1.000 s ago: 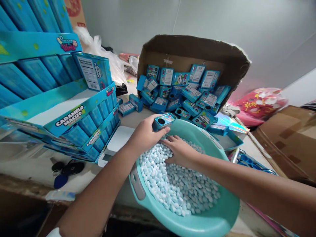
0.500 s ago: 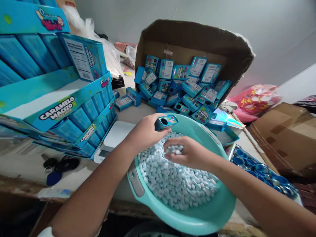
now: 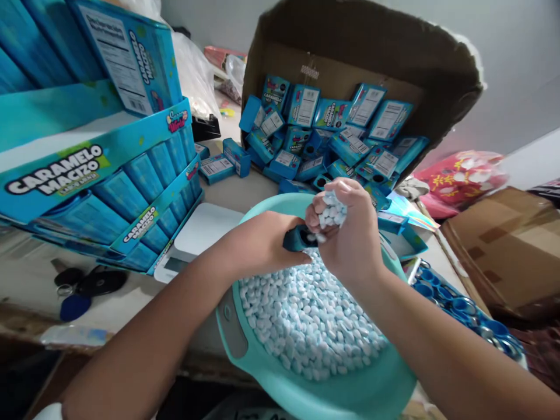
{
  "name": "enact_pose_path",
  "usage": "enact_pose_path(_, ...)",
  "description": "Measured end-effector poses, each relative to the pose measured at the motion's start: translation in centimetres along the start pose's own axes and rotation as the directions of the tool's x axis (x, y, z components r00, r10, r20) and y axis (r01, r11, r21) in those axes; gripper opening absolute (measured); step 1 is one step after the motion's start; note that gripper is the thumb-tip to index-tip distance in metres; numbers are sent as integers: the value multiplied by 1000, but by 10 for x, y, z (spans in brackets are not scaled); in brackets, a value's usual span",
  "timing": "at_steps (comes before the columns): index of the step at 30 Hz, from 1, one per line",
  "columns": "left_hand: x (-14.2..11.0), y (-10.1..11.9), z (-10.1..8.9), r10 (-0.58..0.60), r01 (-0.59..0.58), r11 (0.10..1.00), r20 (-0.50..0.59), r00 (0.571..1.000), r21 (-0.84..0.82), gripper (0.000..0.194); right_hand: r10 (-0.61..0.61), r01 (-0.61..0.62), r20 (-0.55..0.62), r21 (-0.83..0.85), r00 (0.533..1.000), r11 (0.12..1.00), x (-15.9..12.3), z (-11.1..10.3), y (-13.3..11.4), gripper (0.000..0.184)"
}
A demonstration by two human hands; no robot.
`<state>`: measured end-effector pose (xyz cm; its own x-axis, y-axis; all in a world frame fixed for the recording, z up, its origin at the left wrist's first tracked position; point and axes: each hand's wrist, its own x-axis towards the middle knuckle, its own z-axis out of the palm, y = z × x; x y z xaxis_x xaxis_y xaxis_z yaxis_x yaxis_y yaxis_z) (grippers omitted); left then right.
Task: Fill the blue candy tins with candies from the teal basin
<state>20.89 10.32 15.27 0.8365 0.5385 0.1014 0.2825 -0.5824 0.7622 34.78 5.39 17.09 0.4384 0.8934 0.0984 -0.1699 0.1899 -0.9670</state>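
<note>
My left hand (image 3: pixel 266 242) grips a small blue candy box (image 3: pixel 296 238) above the far side of a turquoise tub (image 3: pixel 280 201). My right hand (image 3: pixel 350 227) is cupped around a heap of candies (image 3: pixel 332 211) and held at the box's open top. A couple of candies show at the opening, below my right fingers. Pale blue and white loose candies (image 3: pixel 315 326) fill much of the tub under both hands. My right hand hides part of the box.
Behind the tub, a cardboard box (image 3: pixel 367 35) lies with many blue candy boxes (image 3: pixel 301 105) in it. Display trays (image 3: pixel 96 163) are stacked at left beside a white scale (image 3: pixel 210 227). Blue-and-silver lids (image 3: pixel 464 306) lie at right. Keys (image 3: pixel 65 286) rest near the front edge.
My right hand has come up out of the loose candies with a handful and moved to the box's opening. My left hand keeps its hold on the box. The view has shifted.
</note>
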Motion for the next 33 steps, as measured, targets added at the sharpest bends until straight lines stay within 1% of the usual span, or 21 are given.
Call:
enact_pose_path(3,0,-3,1,-7,7,1000,14,1000,10,33,67,-67,9,-7,998,998,-1,-6,3,17)
enact_pose_path(9,0,-5,2,-42,42,999,32,999,1,49,134,-142,95,80,986,987,-3,-10,-1,19)
enact_pose_path(12,0,-5,2,-41,41,999,34,999,11,51,176,-188,116,102,978,977,-3,-11,-3,23)
enact_pose_path(14,0,-4,2,-14,14,1000,26,1000,12,48,180,-195,130,115,975,974,-3,-13,-4,24)
enact_pose_path(19,-1,-4,1,54,-54,999,2,999,3,44,118,-131,102,130,988,983,-6,-12,-4,18)
enact_pose_path(23,0,-5,-1,126,-129,990,52,991,60,46,72,-88,124,128,990,988,-9,-8,-7,22)
enact_pose_path(25,2,-6,-2,169,-171,984,44,985,40,44,40,-59,134,136,990,989,-10,-8,-10,23)
enact_pose_path(27,2,-8,-3,198,-198,980,26,980,-4,46,-5,-15,151,126,988,992,-11,-8,-14,24)
enact_pose_path(31,3,-11,-1,177,-177,984,20,984,3,61,-33,30,201,18,979,999,-13,-10,-19,25)
enact_pose_path(33,3,-12,-1,147,-147,989,5,989,-3,60,-25,33,215,-36,976,999,-14,-11,-20,30)
